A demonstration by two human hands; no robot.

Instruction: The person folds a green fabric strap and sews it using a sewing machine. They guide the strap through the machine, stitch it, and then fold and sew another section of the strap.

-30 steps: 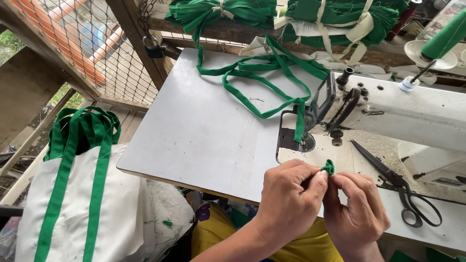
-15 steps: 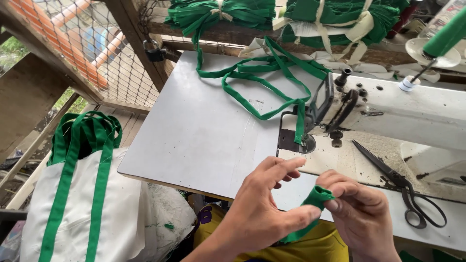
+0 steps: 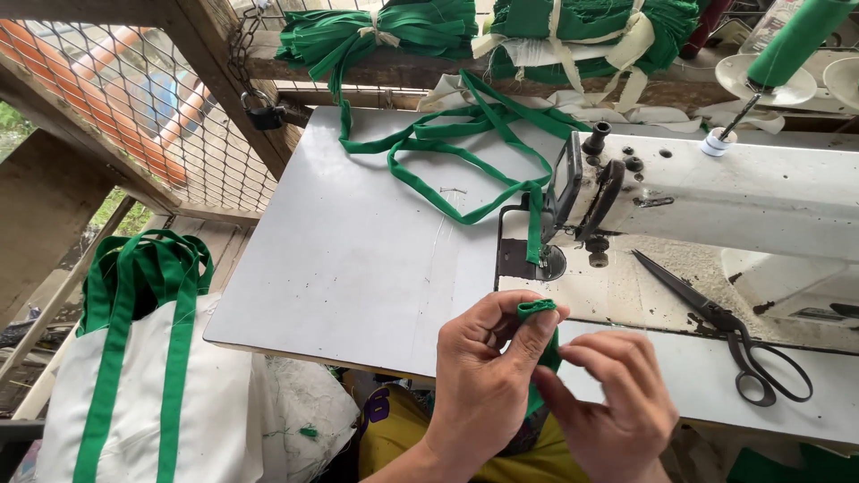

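My left hand (image 3: pixel 490 371) pinches the folded end of a green fabric strap (image 3: pixel 538 309) between thumb and fingers, just in front of the sewing machine's needle area (image 3: pixel 548 261). My right hand (image 3: pixel 619 407) grips the same strap lower down, beside the left hand. The strap piece hangs down between both hands. Another long green strap (image 3: pixel 447 161) lies looped across the white table (image 3: pixel 358 259) and runs under the machine's presser foot.
A white sewing machine (image 3: pixel 743 197) fills the right side, with black scissors (image 3: pixel 725 326) on its bed. Bundles of green straps (image 3: pixel 385 31) lie at the back. White bags with green handles (image 3: pixel 143 358) are stacked at the lower left. A green thread cone (image 3: pixel 796 40) stands at the upper right.
My hands first pinched a small green strap end together, then drew apart with the strap between them, and now are close again with the left hand folding the end upward.
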